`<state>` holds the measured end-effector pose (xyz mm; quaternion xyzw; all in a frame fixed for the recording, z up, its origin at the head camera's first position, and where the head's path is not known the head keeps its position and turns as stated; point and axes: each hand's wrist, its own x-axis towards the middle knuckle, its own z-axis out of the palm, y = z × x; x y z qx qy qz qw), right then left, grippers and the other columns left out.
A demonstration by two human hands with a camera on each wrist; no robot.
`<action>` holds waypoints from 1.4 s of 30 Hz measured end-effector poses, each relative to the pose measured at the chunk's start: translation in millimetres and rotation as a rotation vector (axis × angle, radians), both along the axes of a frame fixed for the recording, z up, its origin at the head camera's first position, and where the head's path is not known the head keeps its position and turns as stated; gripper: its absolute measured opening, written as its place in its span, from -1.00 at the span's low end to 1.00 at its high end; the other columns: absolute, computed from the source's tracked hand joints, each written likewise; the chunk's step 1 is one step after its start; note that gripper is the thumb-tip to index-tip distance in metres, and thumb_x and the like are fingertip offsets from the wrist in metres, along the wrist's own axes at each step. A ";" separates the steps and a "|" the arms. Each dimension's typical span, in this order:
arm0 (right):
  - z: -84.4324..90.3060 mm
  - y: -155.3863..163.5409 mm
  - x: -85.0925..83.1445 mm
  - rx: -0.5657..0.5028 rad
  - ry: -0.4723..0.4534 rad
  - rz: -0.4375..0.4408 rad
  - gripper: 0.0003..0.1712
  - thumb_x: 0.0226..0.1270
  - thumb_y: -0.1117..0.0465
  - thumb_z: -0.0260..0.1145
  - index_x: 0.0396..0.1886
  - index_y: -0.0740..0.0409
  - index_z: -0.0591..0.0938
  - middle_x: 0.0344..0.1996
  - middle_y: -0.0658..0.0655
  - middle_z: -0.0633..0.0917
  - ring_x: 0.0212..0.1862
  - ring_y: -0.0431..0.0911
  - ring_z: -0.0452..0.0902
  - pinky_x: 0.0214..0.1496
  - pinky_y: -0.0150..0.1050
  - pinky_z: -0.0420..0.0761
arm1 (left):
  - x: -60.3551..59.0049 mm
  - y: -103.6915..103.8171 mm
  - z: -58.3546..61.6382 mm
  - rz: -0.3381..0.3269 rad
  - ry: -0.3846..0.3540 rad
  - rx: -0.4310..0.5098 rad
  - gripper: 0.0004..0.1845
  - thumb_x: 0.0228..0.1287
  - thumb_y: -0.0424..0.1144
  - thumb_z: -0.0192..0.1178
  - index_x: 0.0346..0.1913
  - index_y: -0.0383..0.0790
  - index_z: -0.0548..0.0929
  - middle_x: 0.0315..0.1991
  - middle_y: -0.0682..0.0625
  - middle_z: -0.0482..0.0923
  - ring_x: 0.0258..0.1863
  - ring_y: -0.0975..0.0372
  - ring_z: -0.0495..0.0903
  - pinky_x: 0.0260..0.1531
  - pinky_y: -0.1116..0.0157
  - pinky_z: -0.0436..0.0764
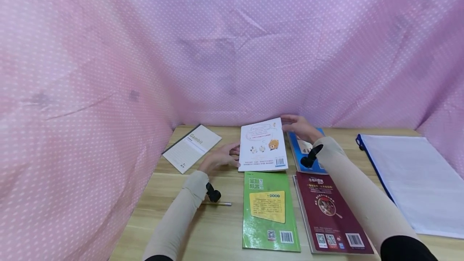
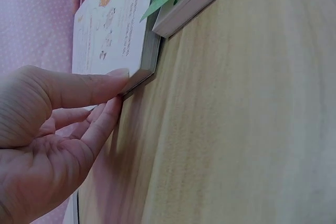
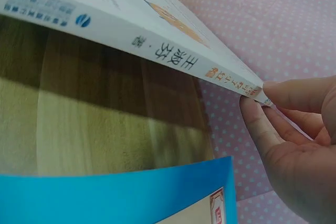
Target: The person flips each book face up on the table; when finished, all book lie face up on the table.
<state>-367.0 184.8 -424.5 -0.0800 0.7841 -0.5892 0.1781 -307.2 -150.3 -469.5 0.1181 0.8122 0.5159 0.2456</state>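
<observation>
Left hand, right hand pinch white bear-illustrated book at opposite sides; either grip slackening could drop its near edge onto green book.

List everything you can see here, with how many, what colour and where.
Table: 1, pale wood, below the items
Cloth: count unclear, pink with white dots, behind the table
Green book: 1, green, front middle
White book: 1, white, beyond the green book
Dark red book: 1, dark red, right of green
Blue book: 1, blue, beyond dark red
Gambit notebook: 1, cream, back left
Pen or pencil: 1, yellowish, left of green
Pouch: 1, white, blue edge, right
Wrist devices: 2, black, on the wrists
Sleeves: 2, beige and black, both arms
Left hand: 1, bare, pinching white book's near left corner
Right hand: 1, bare, pinching its far right corner
</observation>
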 end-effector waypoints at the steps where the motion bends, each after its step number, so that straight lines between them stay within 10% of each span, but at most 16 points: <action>1: 0.3 0.0 0.0 -0.003 0.002 0.000 -0.25 0.54 0.29 0.17 0.63 0.14 0.14 0.58 0.30 0.23 0.59 0.27 0.08 0.65 0.25 -0.01 | 0.4 0.4 -1.4 0.003 -0.001 0.007 0.05 0.08 -0.64 0.36 0.62 -0.17 0.11 0.31 -0.18 0.43 0.34 0.02 0.44 0.31 0.23 0.58; 42: 16.5 -9.1 -2.5 -0.198 -0.028 0.124 -0.12 0.49 0.49 0.11 0.67 0.15 -0.05 0.59 0.37 0.13 0.56 0.30 0.13 0.53 0.15 0.34 | 3.5 1.0 7.2 -0.080 0.024 -0.092 0.11 0.04 -0.59 0.41 0.63 -0.20 0.04 0.41 -0.14 0.38 0.48 0.03 0.31 0.51 0.13 0.35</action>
